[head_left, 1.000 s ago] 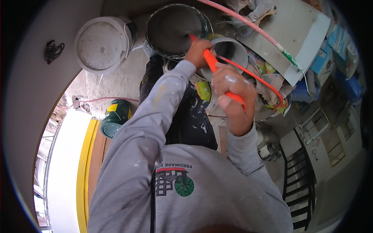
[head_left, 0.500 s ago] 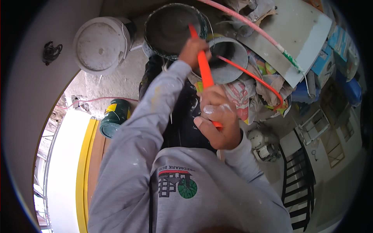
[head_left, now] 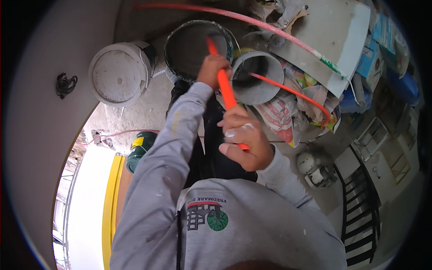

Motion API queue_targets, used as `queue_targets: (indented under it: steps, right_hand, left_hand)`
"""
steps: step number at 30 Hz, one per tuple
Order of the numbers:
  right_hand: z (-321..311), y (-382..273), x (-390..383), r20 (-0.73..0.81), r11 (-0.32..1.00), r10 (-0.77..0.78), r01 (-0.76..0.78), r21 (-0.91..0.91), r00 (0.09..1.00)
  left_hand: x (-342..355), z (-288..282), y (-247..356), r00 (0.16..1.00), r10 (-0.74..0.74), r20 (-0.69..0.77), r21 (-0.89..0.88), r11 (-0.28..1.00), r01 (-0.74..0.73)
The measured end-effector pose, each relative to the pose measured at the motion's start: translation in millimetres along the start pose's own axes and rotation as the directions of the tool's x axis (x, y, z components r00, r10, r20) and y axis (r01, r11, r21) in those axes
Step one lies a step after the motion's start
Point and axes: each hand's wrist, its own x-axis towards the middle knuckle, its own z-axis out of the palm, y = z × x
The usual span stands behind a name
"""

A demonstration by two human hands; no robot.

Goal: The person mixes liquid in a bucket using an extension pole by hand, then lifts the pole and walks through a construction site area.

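Observation:
An orange tool handle slants down toward me out of a dark green-rimmed bucket of grey mix at the top centre, its far end in the mix. My left hand is closed on the handle near the bucket's near rim. My right hand grips the handle's near end, over my dark-trousered legs. Right of that bucket stands a grey bucket with dark contents, and a thinner red curved tool lies across its rim.
A lidded white bucket and dark green pail stand left, near a wall. A pink pole crosses above the buckets. Boards, crumpled sacks, machinery and black stair railings are on the right.
Both hands and the orange handle have shifted leftward; my right hand also came down toward my body. The view has shifted slightly, so the buckets sit lower in the picture.

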Motion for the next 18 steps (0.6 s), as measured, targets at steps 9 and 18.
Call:
queue_targets:
  steps: [9,18]
  right_hand:
    - [24.5,-20.5,-12.9,-0.237,0.99,0.14,-0.14,0.016,0.961]
    - [35.6,-2.8,-8.4,-0.025,0.997,0.04,-0.038,0.067,0.999]
  left_hand:
    - [-58.4,30.1,26.6,0.975,-0.204,-0.087,-0.088,0.977,0.196]
    - [-85.8,-4.1,-5.9,0.957,-0.285,-0.051,0.105,0.952,0.289]
